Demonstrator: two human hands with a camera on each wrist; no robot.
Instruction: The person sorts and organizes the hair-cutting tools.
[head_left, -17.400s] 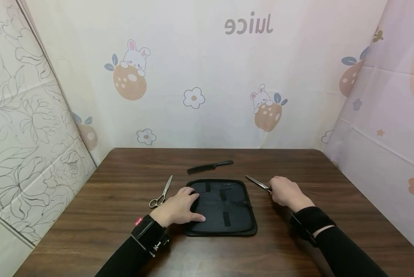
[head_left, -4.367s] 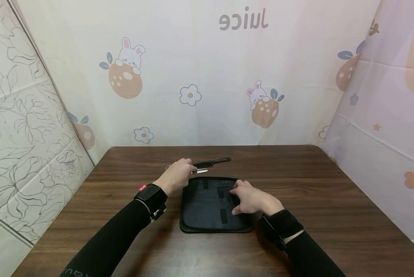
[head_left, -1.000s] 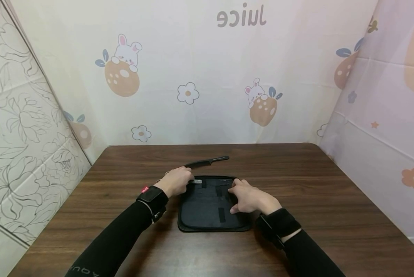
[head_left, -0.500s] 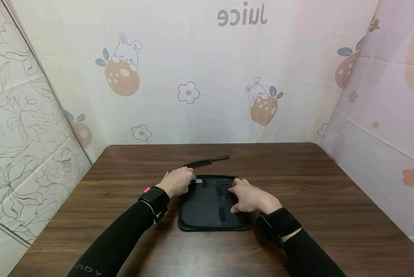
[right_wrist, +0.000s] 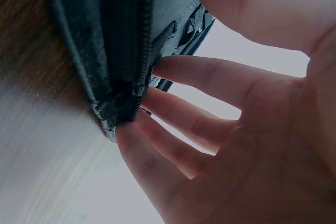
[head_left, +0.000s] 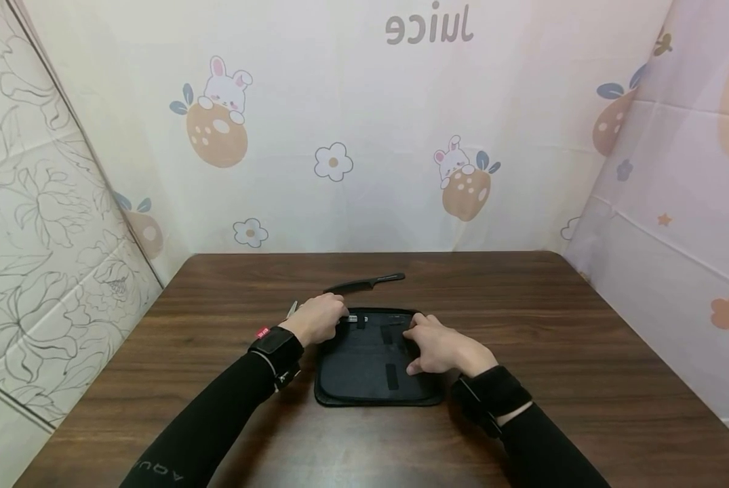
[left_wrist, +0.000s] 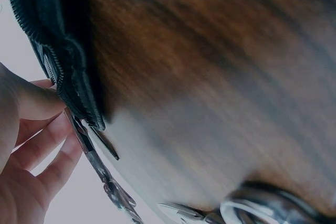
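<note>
My left hand pinches a pair of silver scissors at the upper left of the black zippered case. The blade lies across the case's top, with a bit showing on each side of a black elastic loop. My right hand rests on the case's right side. In the right wrist view its straight fingers touch the zippered edge. A second pair of scissors lies on the table by my left hand, mostly hidden in the head view.
A black comb lies behind the case on the brown wooden table. More dark elastic loops cross the case's inside. Patterned cloth hangs behind the table and on both sides.
Earlier my right hand held scissors and my left rested on the case. Since then my left hand brought scissors to the case; over the last second their blade slid right, past the loop.
</note>
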